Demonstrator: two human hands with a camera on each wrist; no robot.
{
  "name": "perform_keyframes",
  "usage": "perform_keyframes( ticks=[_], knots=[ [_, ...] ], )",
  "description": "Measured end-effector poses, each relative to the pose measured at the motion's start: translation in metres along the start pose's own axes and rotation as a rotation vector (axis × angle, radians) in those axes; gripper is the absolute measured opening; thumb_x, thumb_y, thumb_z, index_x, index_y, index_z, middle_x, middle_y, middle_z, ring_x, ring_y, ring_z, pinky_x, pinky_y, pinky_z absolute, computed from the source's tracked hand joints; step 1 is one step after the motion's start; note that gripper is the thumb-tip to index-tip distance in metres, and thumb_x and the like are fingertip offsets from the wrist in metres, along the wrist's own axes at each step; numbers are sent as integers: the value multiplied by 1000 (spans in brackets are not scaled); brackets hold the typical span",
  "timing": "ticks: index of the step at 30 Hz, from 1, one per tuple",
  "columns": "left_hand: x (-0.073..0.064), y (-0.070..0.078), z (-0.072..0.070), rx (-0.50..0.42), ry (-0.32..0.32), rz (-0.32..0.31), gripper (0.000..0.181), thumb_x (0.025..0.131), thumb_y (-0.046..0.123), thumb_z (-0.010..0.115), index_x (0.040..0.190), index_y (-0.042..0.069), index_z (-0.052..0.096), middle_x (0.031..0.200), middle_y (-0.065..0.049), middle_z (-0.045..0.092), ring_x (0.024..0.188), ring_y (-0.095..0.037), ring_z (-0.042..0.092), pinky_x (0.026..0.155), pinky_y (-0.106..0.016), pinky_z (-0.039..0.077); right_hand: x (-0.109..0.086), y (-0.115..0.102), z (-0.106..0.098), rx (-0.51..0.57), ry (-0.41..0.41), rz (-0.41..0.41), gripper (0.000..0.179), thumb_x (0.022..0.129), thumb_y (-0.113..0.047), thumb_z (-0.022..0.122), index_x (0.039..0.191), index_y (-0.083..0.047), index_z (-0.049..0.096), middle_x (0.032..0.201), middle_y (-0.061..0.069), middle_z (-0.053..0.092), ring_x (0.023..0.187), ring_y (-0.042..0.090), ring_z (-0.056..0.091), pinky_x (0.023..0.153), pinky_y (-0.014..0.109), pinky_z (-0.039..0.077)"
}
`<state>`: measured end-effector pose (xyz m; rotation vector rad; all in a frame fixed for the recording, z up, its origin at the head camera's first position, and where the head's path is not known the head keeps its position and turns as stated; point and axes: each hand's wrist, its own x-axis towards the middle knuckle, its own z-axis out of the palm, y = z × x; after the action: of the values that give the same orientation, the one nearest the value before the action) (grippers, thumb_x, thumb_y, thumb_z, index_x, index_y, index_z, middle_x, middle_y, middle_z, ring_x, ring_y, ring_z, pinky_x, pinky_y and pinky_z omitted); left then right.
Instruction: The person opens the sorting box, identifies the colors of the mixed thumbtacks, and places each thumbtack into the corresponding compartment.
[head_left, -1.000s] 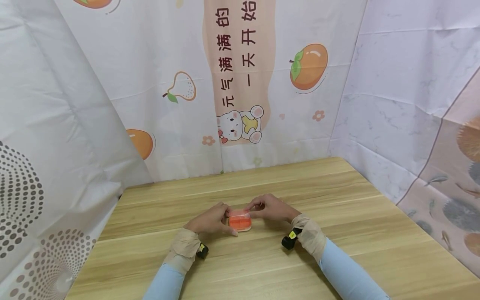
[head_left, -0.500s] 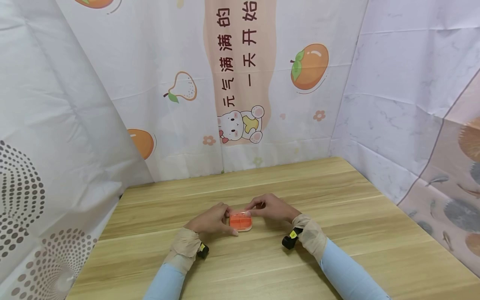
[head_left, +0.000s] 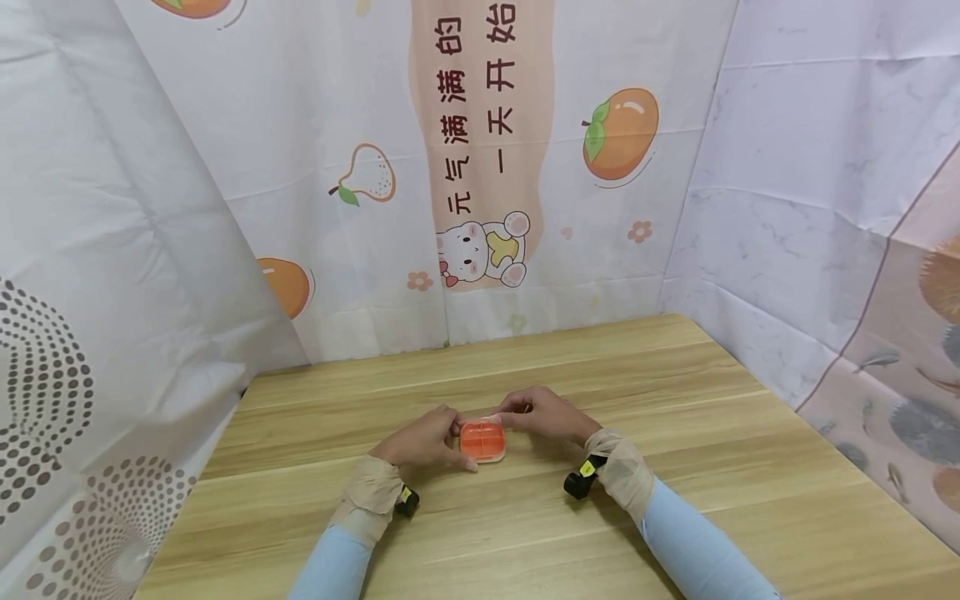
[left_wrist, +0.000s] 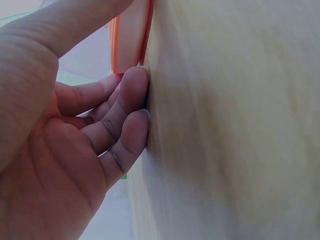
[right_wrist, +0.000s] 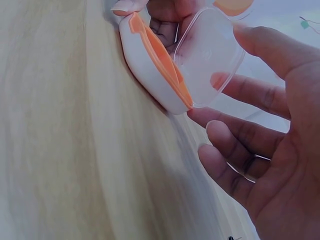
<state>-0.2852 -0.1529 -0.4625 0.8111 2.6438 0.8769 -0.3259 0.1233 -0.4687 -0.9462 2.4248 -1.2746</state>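
Orange-and-white rounded plastic box (head_left: 482, 443): we see the left hand (head_left: 425, 439) gripping it half-curled, the right hand (head_left: 546, 414) pinching its raised clear lid (right_wrist: 207, 57); brown lettering (head_left: 453, 129) behind it reads "元气满满的 一天开始".

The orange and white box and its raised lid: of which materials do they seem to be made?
Box: probably rigid plastic with a smooth finish, judging by its even colour and moulded-looking orange rim. Lid: apparently thin, clear plastic, slightly hazy; a fingertip shows through it.
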Motion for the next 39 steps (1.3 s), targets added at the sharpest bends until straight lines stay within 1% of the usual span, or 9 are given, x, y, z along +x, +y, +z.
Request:
perform_keyframes(
  ticks=[7,10,14,21,24,27,31,34,39],
  knots=[
    [-2,2,-1,-22,5,-4,67,78,39,92,118,-2,58,104,-7,54,88,-18,51,73,-30,48,0,-1,0,33,0,41,30,99,-48,67,114,-24,77,109,-8,73,105,15,63,92,40,47],
    [-1,2,-1,-21,4,-6,67,78,39,92,118,-2,58,105,-6,54,88,-18,51,74,-30,47,0,-2,0,41,0,47,31,100,-46,66,116,-21,77,110,-6,73,103,16,64,89,40,49],
    [-1,2,-1,-21,3,-10,68,77,40,92,120,-2,58,105,-6,54,89,-17,51,75,-30,48,0,-1,1,53,2,49,31,100,-47,66,115,-22,77,110,-2,73,98,18,64,84,39,52],
    [0,0,0,-32,2,0,63,78,38,92,116,0,58,104,-6,55,86,-17,52,72,-29,48,2,1,2,98,17,60,32,100,-45,66,111,-17,77,106,1,73,93,24,66,80,42,55],
    [0,0,0,-39,0,0,61,78,37,92,114,1,59,103,-6,55,86,-17,52,71,-28,48,3,1,3,114,23,67,31,101,-44,66,111,-17,76,106,2,73,92,24,67,79,41,55],
    [1,0,0,-36,2,-1,60,78,37,92,111,1,59,102,-6,55,84,-16,52,69,-28,47,3,1,3,135,29,78,31,101,-45,64,111,-18,76,105,3,74,91,24,67,78,39,55],
    [1,-1,0,-28,2,1,59,78,37,92,109,1,58,100,-7,54,83,-16,52,68,-28,47,4,0,4,156,43,84,35,102,-48,63,108,-16,75,103,7,72,87,25,66,76,38,56],
    [1,-1,1,-18,-1,4,59,78,37,92,109,1,58,100,-7,54,83,-16,52,68,-28,47,4,1,5,156,57,83,39,102,-50,61,105,-14,75,101,10,70,83,25,66,73,36,55],
    [1,-2,1,-1,-1,9,59,77,38,92,109,1,58,100,-6,54,83,-16,52,69,-28,48,5,2,6,160,72,82,39,103,-49,59,102,-13,74,98,11,70,80,25,65,69,35,54]
  ],
)
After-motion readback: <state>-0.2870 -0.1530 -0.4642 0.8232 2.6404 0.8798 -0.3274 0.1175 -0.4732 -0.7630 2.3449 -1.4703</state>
